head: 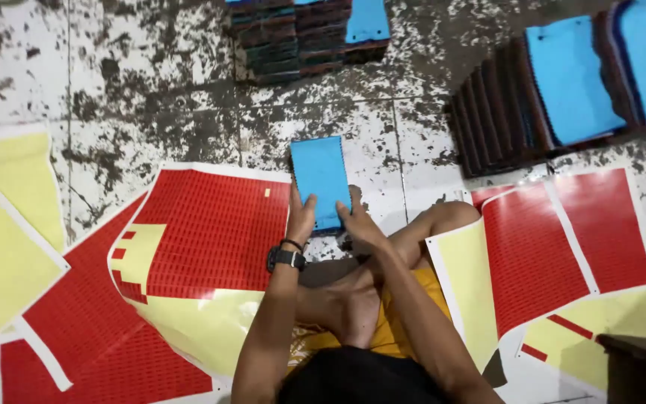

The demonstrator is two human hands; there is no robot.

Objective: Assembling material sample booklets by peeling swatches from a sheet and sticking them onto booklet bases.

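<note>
Your left hand point(300, 217) and right hand point(358, 222) pinch the blue rectangular pad point(320, 182) at its near corners; judged light, slightly flexible, best gripped along edges.

floor point(151, 82): pale tiles, dark stains | grout lines visible | light: even, soft
</note>
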